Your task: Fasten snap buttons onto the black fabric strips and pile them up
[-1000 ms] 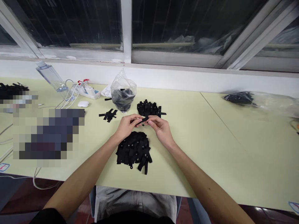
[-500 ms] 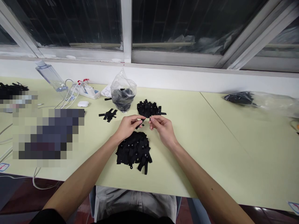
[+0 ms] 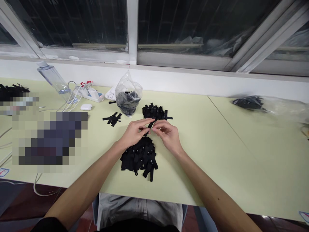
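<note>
My left hand (image 3: 135, 130) pinches a short black fabric strap (image 3: 150, 125), which slants between the fingers. My right hand (image 3: 169, 133) meets it from the other side, thumb and fingers closed at the strap's edge; any small part between those fingertips is hidden. Just below the hands lies a large pile of black straps (image 3: 138, 156), some with small white letters. Beyond my fingers is a second pile of black straps (image 3: 154, 111). A few loose straps (image 3: 112, 119) lie to the left, one with a small black ring.
A clear plastic bag (image 3: 129, 93) of black pieces stands behind the piles. Leftward are a white earphone case (image 3: 86, 107), a power strip (image 3: 93, 95) with cables, a tilted bottle (image 3: 54, 77) and a blurred-out dark item (image 3: 55, 138). Another bag (image 3: 251, 103) lies at right.
My hands have come together: the right fingers moved left and down onto the strap. The strap has turned more face-up between them. The view shifted slightly.
</note>
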Motion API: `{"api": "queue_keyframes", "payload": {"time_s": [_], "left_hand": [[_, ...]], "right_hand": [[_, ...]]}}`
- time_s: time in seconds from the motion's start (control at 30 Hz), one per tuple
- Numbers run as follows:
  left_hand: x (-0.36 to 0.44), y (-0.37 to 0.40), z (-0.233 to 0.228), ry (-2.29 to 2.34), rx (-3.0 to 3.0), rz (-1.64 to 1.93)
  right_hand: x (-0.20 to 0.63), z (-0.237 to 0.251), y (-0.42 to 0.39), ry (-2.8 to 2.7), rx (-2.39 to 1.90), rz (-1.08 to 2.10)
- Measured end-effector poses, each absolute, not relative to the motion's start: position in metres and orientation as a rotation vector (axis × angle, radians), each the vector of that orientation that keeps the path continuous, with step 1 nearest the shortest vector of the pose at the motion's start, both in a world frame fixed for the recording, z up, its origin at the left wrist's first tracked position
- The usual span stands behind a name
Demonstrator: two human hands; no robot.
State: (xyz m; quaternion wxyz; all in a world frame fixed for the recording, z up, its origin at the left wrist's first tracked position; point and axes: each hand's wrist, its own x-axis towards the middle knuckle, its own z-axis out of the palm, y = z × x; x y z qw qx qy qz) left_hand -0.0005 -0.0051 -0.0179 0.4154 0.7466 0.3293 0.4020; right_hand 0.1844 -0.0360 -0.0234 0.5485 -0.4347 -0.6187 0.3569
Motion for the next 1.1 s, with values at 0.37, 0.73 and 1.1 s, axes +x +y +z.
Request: {"api": "queue_keyframes", "payload": {"time_s": [0.37, 0.73, 1.1], "left_hand": [[0.0008, -0.0094, -0.0136, 0.772, 2.007, 0.991], [0.0021, -0.0104, -0.0139, 0.783, 1.984, 0.988], [0.0013, -0.0106, -0.0149, 0.786, 1.943, 0.990]], "right_hand": [[0.1814, -0.0216, -0.0363, -1.351, -1.062, 0.941], [0.1787, -0.0208, -0.0384, -1.301, -1.098, 0.962], [0.1789, -0.0260, -0.0330, -1.216, -1.100, 1.071]]}}
